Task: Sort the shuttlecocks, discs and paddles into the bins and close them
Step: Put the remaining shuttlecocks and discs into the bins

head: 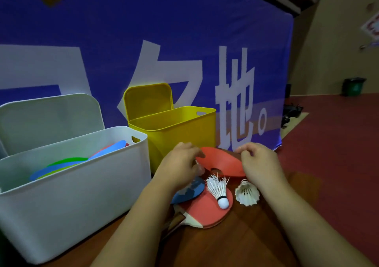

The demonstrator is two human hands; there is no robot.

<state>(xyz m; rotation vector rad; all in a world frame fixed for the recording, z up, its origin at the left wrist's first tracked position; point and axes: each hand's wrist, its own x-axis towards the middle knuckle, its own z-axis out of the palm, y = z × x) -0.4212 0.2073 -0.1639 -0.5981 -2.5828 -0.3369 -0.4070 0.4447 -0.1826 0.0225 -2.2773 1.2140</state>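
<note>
The left hand [181, 164] and right hand [261, 164] pinch a floppy red disc [222, 161] by opposite edges, just above the table [246, 236] before the yellow bin [180, 131]. The white bin [71, 195] holds flat coloured discs [61, 166]. Left, I'd say: one feathered shuttlecock [217, 187] on the rubber-faced red paddle [207, 211], another shuttlecock [247, 194], the blue paddle [190, 192], and both lids, which stand open.

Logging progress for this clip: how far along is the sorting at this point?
Partly done. Several discs already lie in the white bin. In hand: the left hand and right hand grip a red disc. Left: one shuttlecock on the red paddle, a second shuttlecock beside it; the white bin and the yellow bin stand open.
</note>
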